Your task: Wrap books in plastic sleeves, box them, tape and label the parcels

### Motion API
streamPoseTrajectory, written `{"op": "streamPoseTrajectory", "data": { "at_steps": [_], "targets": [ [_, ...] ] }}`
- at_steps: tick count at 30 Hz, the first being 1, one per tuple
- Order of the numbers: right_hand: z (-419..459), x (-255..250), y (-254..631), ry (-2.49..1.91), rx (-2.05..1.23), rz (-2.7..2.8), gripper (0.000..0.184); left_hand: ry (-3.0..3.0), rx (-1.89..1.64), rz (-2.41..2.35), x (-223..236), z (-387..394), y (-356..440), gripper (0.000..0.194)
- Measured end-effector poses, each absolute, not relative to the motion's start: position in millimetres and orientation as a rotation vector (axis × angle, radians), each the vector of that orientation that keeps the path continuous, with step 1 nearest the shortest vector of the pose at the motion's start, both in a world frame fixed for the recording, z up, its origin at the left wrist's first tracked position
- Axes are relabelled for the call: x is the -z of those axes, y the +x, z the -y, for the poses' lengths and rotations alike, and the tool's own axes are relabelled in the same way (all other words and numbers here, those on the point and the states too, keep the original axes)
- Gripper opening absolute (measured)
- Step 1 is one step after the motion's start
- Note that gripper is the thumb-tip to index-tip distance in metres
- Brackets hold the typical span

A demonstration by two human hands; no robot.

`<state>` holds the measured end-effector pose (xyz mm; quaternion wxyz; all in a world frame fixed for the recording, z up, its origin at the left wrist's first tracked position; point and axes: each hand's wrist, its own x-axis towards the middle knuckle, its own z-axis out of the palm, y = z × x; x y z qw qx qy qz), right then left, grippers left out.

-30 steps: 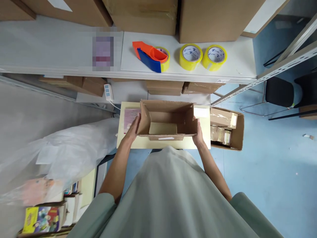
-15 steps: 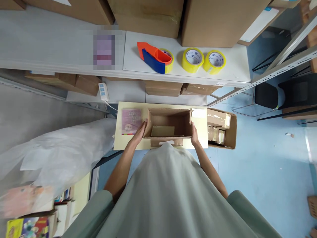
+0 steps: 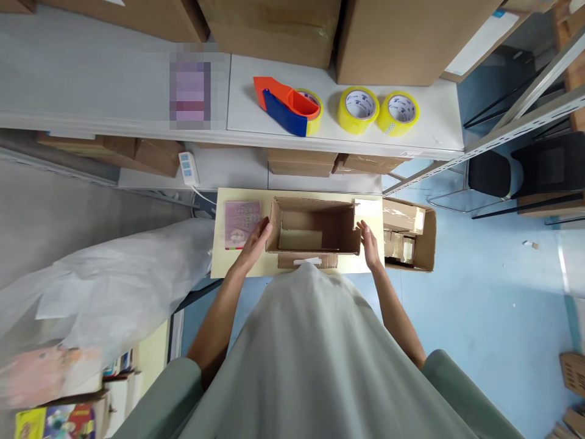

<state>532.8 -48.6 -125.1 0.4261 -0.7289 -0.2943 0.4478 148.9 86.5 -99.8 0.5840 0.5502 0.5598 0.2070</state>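
An open-topped cardboard box (image 3: 315,213) stands on the cream tabletop (image 3: 222,265) in front of me, with a paler patch on its floor. My left hand (image 3: 255,244) is beside its left wall, fingers stretched out and their tips at the cardboard. To the right, my right hand (image 3: 369,242) is open with fingers a little apart, close to the right wall; whether it touches I cannot tell. A pinkish printed booklet (image 3: 241,222) in clear wrap lies left of the box. Flat cardboard with a white strip (image 3: 308,261) shows at its near side.
A grey shelf carries an orange-and-blue tape dispenser (image 3: 287,105), yellow tape rolls (image 3: 359,110) and large cartons (image 3: 272,30). Right of the table stands a carton (image 3: 429,241) holding smaller boxes. White plastic wrapping (image 3: 123,280) bulges at the left, and a black chair (image 3: 491,174) stands at right.
My right hand has moved off to the right, its fingers loosening from the box wall. My left hand has shifted slightly up. The box's right end has widened outward a little.
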Motion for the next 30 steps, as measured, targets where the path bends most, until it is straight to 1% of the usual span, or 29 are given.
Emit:
{"op": "streamPoseTrajectory", "data": {
  "at_steps": [3,8,11,15,17,19,23,25,27,30],
  "targets": [
    [43,119,539,-1.822,-1.087,0.784,0.101,1.322,-0.440,-1.329,93,-76,151,0.084],
    [23,112,546,-1.825,-0.969,0.943,0.094,1.404,-0.415,-1.482,98,-56,155,0.079],
    [4,108,553,-1.838,-0.884,1.055,0.086,1.452,-0.393,-1.460,100,-44,149,0.085],
    [-24,110,562,-1.869,-0.776,1.169,0.082,1.622,-0.319,-1.401,96,-31,143,0.099],
    [-37,115,562,-1.890,-0.737,1.185,0.079,1.743,-0.283,-1.372,93,-26,143,0.101],
    [-46,122,557,-1.913,-0.666,1.161,0.077,1.845,-0.246,-1.324,90,-24,145,0.096],
    [-51,137,532,-1.960,-0.454,1.149,0.073,1.943,-0.163,-1.228,86,-23,152,0.077],
    [-48,142,519,-1.983,-0.388,1.205,0.072,1.946,-0.116,-1.215,86,-24,155,0.075],
    [-42,145,511,-1.995,-0.374,1.284,0.070,1.940,-0.072,-1.210,86,-26,155,0.082],
    [-30,140,510,-1.952,-0.444,1.392,0.071,1.930,-0.029,-1.150,87,-29,151,0.101]
  ]
}}
